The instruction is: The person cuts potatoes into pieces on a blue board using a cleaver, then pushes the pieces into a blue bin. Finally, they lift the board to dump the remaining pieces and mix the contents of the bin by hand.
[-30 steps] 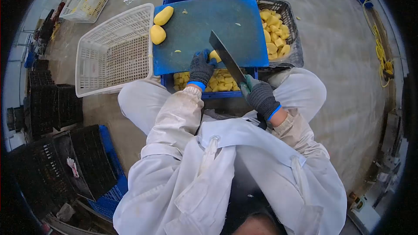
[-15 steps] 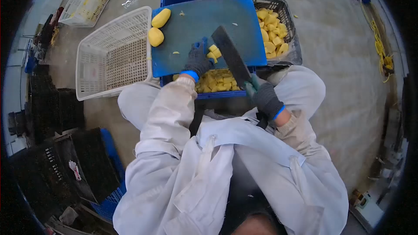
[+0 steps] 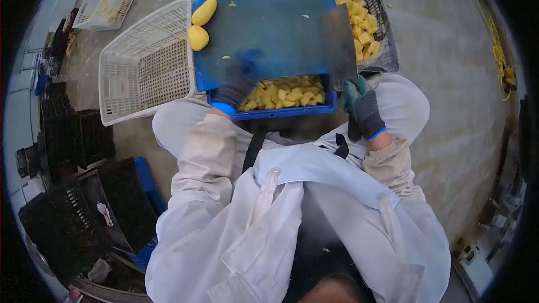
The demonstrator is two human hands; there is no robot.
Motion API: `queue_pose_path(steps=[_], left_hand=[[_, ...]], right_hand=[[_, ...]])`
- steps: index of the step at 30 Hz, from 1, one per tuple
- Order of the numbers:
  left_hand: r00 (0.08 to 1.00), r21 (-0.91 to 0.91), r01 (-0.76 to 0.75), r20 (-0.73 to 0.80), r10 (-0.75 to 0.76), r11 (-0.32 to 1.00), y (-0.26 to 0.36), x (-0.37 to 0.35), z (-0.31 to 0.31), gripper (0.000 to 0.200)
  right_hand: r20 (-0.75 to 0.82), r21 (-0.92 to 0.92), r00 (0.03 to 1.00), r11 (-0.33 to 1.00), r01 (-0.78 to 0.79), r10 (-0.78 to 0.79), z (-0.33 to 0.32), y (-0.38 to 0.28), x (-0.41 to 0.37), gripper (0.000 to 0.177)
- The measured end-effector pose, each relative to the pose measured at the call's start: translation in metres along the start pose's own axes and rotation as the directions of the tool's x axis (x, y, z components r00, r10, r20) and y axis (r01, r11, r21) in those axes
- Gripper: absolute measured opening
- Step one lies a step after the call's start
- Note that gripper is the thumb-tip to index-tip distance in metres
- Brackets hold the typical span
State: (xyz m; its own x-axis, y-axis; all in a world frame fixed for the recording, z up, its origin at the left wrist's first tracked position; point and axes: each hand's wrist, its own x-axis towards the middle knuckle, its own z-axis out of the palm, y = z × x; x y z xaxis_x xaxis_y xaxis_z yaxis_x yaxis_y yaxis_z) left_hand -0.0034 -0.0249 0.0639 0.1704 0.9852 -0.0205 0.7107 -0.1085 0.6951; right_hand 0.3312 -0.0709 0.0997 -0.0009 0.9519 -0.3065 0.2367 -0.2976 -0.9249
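My right hand, in a gloved fist, grips a broad cleaver whose blade points up beside the board's right edge. My left hand, gloved and smeared by motion, is over the lower left part of the blue cutting board; its fingers are too blurred to read. Two whole peeled potatoes, one long and one rounder, rest at the board's left edge. Below the near edge, a blue bin holds many potato chunks.
A white basket stands left of the board, and another farther back. On the right, a black crate holds large potato pieces. Dark crates are at the lower left. A yellow rope lies at the far right.
The cubes beside my left hand are gone from the board. My left hand has moved left and slightly down. The cleaver has swung right, off the middle of the board, with my right hand.
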Motion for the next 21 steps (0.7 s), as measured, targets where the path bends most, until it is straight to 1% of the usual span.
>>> queue_pose_path(steps=[1,2,3,4,5,7,8,9,10,12,14,16,19,21], left_hand=[[0.963,-0.109,-0.024,-0.269,-0.006,0.994,0.012,0.006,-0.033,0.038],[0.882,-0.052,0.061,-0.465,-0.078,0.997,-0.008,0.02,-0.051,0.038],[0.775,0.21,-0.035,-0.612,0.16,0.977,-0.049,0.042,-0.074,0.043],[0.825,0.299,0.27,-0.562,-0.06,0.915,-0.079,0.066,-0.11,0.053],[0.839,0.432,0.298,-0.544,-0.017,0.851,-0.122,0.078,-0.113,0.061],[0.92,0.315,0.261,-0.368,-0.136,0.912,-0.168,0.089,-0.103,0.063],[0.945,0.251,0.254,-0.271,-0.184,0.934,-0.177,0.091,-0.103,0.064],[0.933,0.201,0.285,-0.281,-0.224,0.937,-0.173,0.09,-0.1,0.065],[0.925,0.249,0.293,-0.317,-0.208,0.923,-0.168,0.088,-0.091,0.065],[0.951,0.128,0.267,-0.193,-0.24,0.955,-0.131,0.08,-0.074,0.065],[0.939,0.127,0.313,-0.193,-0.286,0.941,-0.096,0.067,-0.03,0.063],[0.984,-0.044,0.132,-0.115,-0.137,0.99,-0.065,0.055,0.017,0.059],[0.986,-0.308,0.095,-0.099,-0.131,0.947,-0.038,0.05,0.077,0.061],[0.985,-0.257,0.101,-0.108,-0.133,0.961,-0.021,0.048,0.08,0.058]], right_hand=[[-0.005,0.026,1.0,1.0,0.004,-0.004,0.0,-0.003,-0.001,0.02],[-0.017,0.062,1.0,0.998,-0.011,0.012,0.0,0.0,0.001,0.018],[-0.027,0.098,0.999,0.995,-0.02,0.023,0.002,0.004,0.006,0.016],[-0.043,0.137,0.998,0.99,-0.029,0.035,0.004,0.005,0.009,0.015],[-0.049,0.156,0.997,0.987,-0.049,0.057,0.004,0.001,0.009,0.015],[-0.053,0.198,0.993,0.976,-0.091,0.104,0.007,-0.009,0.01,0.015],[-0.049,0.21,0.995,0.975,-0.078,0.09,0.009,-0.008,0.009,0.015],[-0.044,0.222,0.996,0.973,-0.063,0.074,0.01,-0.008,0.009,0.014],[-0.039,0.236,0.998,0.971,-0.046,0.057,0.011,-0.008,0.01,0.014],[-0.018,0.222,0.997,0.973,-0.064,0.069,0.013,-0.007,0.013,0.016],[0.017,0.198,0.998,0.978,-0.066,0.064,0.017,-0.011,0.011,0.017],[0.045,0.164,0.998,0.985,-0.047,0.041,0.023,-0.021,0.004,0.019],[0.103,-0.11,0.993,0.991,0.077,-0.066,0.028,-0.01,0.006,0.027],[0.112,-0.349,0.97,0.905,0.242,-0.217,0.034,-0.011,0.003,0.025]])
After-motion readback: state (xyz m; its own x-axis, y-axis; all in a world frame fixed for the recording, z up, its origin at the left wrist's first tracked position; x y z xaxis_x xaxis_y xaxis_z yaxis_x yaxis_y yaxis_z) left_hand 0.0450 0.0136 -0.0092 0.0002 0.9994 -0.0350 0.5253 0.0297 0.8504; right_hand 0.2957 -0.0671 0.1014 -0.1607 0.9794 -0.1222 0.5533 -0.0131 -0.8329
